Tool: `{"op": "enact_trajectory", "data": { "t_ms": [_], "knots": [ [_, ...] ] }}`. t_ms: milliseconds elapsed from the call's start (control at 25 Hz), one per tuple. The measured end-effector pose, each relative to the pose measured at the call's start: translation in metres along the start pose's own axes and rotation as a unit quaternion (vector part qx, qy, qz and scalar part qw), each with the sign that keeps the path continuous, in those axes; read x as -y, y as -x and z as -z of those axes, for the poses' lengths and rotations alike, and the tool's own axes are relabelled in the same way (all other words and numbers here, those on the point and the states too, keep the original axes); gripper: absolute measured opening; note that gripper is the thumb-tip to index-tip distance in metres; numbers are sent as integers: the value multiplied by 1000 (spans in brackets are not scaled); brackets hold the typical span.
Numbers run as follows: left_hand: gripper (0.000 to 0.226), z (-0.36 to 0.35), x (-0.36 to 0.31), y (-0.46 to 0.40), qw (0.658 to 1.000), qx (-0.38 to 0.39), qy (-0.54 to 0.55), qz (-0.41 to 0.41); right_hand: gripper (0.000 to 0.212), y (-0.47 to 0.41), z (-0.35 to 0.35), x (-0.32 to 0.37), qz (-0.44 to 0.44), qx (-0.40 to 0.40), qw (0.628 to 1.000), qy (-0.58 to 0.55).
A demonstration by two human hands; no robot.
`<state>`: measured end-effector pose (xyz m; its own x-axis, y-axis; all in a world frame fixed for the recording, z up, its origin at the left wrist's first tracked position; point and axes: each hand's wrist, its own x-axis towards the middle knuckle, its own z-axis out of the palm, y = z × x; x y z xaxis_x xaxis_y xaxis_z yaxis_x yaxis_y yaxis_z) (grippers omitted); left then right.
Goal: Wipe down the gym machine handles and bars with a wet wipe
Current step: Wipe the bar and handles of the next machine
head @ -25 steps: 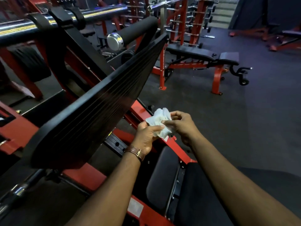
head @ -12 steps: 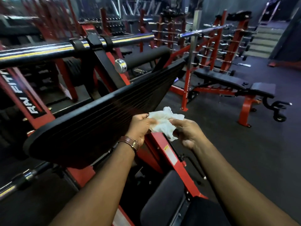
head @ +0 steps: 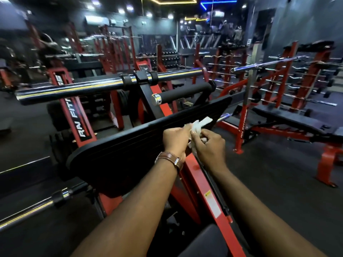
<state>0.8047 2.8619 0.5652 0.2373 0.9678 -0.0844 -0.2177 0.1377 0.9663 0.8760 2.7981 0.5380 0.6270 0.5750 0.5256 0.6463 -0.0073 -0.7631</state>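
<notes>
A crumpled white wet wipe [head: 199, 126] is held between both hands in front of the black footplate [head: 130, 145] of a red leg press machine. My left hand [head: 175, 139], with a brown watch strap on the wrist, pinches the wipe's left side. My right hand [head: 208, 145] grips its right side, fingers curled round it. Beyond the plate runs a long chrome and black bar [head: 104, 86] and a short black padded handle [head: 183, 94] with a chrome end cap.
The machine's red frame rail [head: 202, 193] slopes down between my arms to a black seat pad [head: 206, 243]. A second chrome bar [head: 33, 210] lies low on the left. A red bench [head: 289, 125] and barbell racks stand to the right on dark floor.
The view has tilted upward, showing more of the gym. Both hands have risen with the wipe and drawn closer together, bunching it up in front of the footplate's right end.
</notes>
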Motion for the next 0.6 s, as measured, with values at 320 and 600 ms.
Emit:
{"op": "enact_trajectory", "data": {
  "t_ms": [320, 600],
  "knots": [
    [31, -1, -38, -8, 999, 12, 36, -16, 34, -68, 2, 16, -19, -127, 989, -74],
    [25, 15, -54, -40, 968, -126, 171, -134, 10, -89, -50, 64, 255, -13, 967, 6]
  ]
}}
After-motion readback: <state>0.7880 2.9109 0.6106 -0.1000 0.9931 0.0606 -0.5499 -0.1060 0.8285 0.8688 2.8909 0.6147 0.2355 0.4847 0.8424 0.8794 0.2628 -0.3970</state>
